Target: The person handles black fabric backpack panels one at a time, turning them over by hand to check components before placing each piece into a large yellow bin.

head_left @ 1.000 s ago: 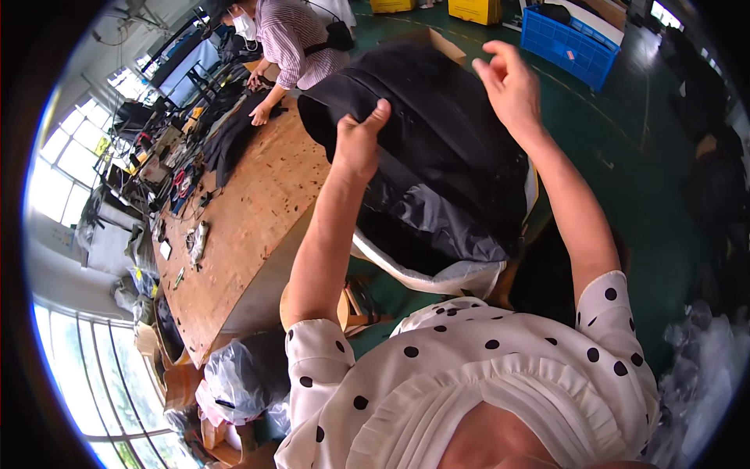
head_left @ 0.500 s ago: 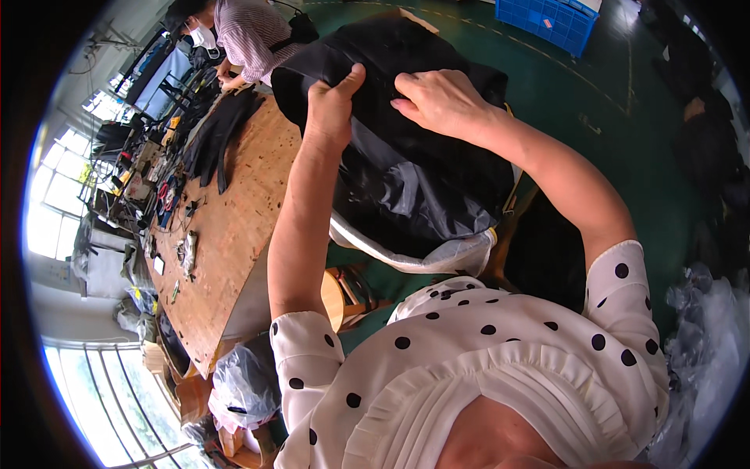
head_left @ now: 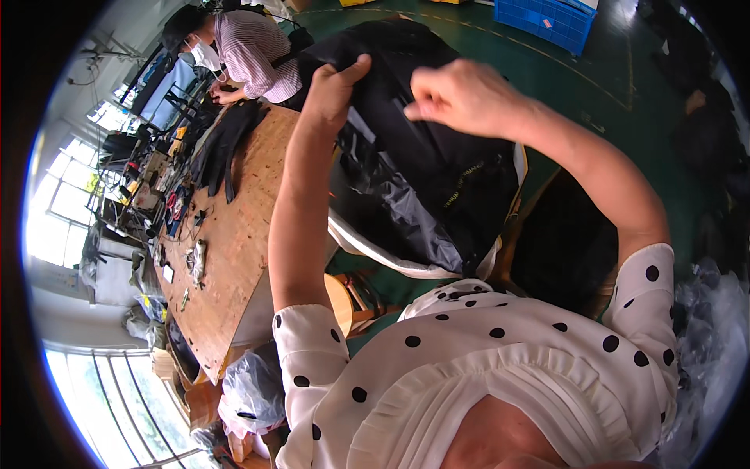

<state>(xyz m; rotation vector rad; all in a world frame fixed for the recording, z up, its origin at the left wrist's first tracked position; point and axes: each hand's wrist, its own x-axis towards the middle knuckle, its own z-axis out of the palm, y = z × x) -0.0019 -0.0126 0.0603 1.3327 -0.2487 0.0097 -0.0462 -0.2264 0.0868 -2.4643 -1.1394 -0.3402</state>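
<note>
A big heap of black cloth (head_left: 461,168), partly shiny and with small yellow lettering, lies in front of me. My left hand (head_left: 336,90) is closed on its upper left part, thumb stuck out and the other fingers mostly hidden. Over the cloth's right side is my right hand (head_left: 466,98), its fingers curled together and blurred by motion. Whatever those fingers pinch is too small or smeared to make out. Under the cloth's near side shows the white rim of a bag or liner (head_left: 383,258).
To the left stands a wooden table (head_left: 242,227) with black cloth strips (head_left: 226,148), tools and scraps. A masked co-worker (head_left: 250,55) bends over its far end. A blue crate (head_left: 543,23) sits on the green floor, a round stool (head_left: 340,301) nearer, clear plastic (head_left: 711,344) at right.
My right hand has moved a little right and blurs. The black cloth has shifted under it, and yellow lettering now shows. My left hand keeps its grip, and the view has turned slightly.
</note>
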